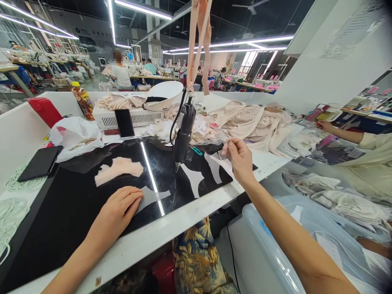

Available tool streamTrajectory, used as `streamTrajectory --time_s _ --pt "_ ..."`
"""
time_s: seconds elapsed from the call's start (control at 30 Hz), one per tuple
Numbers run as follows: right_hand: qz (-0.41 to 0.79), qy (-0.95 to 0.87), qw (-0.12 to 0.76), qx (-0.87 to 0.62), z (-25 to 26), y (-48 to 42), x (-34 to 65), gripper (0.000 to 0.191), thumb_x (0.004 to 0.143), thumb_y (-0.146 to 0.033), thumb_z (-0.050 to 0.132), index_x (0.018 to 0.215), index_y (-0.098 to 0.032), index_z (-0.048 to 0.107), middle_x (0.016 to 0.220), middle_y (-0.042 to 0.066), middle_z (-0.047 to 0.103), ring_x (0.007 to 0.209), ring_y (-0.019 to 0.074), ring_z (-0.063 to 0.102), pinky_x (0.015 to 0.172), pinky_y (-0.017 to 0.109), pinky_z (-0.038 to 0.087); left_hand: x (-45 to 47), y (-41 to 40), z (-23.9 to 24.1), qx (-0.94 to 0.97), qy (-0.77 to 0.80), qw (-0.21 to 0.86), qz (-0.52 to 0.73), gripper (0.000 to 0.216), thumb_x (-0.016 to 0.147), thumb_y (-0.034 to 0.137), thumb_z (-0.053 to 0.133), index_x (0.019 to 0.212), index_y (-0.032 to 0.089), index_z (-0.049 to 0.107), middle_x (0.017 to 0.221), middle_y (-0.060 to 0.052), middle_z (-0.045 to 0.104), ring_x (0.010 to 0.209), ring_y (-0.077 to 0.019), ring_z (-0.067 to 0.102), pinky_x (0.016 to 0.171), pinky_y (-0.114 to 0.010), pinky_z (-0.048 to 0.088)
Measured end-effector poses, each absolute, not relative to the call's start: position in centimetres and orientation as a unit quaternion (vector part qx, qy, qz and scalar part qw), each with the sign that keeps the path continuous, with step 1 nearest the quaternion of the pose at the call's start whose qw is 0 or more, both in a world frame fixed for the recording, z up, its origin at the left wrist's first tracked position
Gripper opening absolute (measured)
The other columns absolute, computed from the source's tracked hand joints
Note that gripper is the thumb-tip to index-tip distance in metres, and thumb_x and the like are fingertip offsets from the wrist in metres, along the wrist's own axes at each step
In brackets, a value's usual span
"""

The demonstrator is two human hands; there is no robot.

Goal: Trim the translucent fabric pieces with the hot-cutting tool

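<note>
My left hand lies flat on the glossy black work surface, its fingertips on the end of a thin grey, curved cut piece. My right hand is raised at the right, thumb and fingers pinched on a small sheer scrap of fabric. Between the hands a black hand-held power tool hangs from beige straps, its thin metal tip pointing down at the surface. Two more pale cut pieces, one a white curved piece, lie near the tip. A stack of peach fabric pieces sits beyond my left hand.
Phones, a white plastic bag and pale cord coils are at the left. Behind stand a bottle, a white bowl and beige garments. A clear plastic tub and a co-worker's arm are at the right.
</note>
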State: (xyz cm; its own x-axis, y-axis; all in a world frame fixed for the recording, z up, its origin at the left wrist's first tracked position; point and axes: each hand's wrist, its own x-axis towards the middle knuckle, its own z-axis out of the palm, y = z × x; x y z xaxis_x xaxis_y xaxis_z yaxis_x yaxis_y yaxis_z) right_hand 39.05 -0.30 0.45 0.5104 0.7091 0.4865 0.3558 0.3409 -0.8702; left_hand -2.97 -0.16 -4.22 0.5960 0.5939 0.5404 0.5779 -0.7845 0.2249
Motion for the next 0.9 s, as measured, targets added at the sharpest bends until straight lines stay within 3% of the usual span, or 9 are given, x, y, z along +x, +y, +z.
streamTrajectory --time_s 0.1,0.3,0.57,0.77,0.9 --pt "0.151 -0.465 0.666 -0.563 0.7 0.0 39.1 0.034 0.096 -0.047 0.057 0.114 -0.018 0.062 0.093 0.001 0.068 0.073 0.0103 0.063 0.071 0.029 0.058 -2.9 -0.1 -4.2 0.894 0.323 0.010 0.310 0.027 0.104 0.034 0.048 0.106 0.020 0.071 0.113 -0.006 0.072 0.109 -0.0221 0.066 0.101 -0.037 0.052" --pt "0.173 -0.441 0.637 -0.608 -0.7 1.3 40.6 0.040 0.095 -0.041 0.061 0.127 -0.017 0.059 0.125 0.009 0.064 0.107 0.0205 0.066 0.091 0.043 0.059 -2.8 -0.1 -3.5 0.900 0.316 0.003 0.300 0.032 0.105 0.035 0.045 0.104 0.019 0.072 0.110 -0.007 0.073 0.105 -0.0218 0.067 0.097 -0.038 0.055" --pt "0.169 -0.474 0.564 -0.655 -2.1 0.9 41.3 0.038 0.095 -0.041 0.060 0.126 -0.018 0.060 0.127 0.009 0.064 0.109 0.0207 0.065 0.093 0.043 0.058 1.4 -2.0 -0.4 0.933 0.248 0.017 0.261 0.026 0.104 0.025 0.046 0.109 0.020 0.071 0.112 -0.006 0.073 0.104 -0.0188 0.068 0.094 -0.036 0.057" --pt "0.158 -0.473 0.557 -0.664 -2.4 1.1 41.9 0.038 0.096 -0.041 0.060 0.126 -0.018 0.060 0.126 0.009 0.064 0.109 0.0205 0.065 0.092 0.043 0.058 11.6 -2.1 0.1 0.974 0.116 0.003 0.197 0.026 0.101 0.013 0.047 0.119 0.014 0.066 0.122 -0.009 0.071 0.117 -0.0221 0.064 0.106 -0.039 0.050" --pt "0.157 -0.471 0.560 -0.664 -2.4 0.9 42.2 0.038 0.096 -0.041 0.060 0.125 -0.018 0.060 0.126 0.009 0.065 0.108 0.0203 0.066 0.092 0.043 0.058 18.4 -0.8 -0.4 0.976 0.138 0.012 0.169 0.024 0.102 0.021 0.051 0.121 0.013 0.064 0.129 -0.011 0.068 0.123 -0.0247 0.061 0.108 -0.041 0.048"
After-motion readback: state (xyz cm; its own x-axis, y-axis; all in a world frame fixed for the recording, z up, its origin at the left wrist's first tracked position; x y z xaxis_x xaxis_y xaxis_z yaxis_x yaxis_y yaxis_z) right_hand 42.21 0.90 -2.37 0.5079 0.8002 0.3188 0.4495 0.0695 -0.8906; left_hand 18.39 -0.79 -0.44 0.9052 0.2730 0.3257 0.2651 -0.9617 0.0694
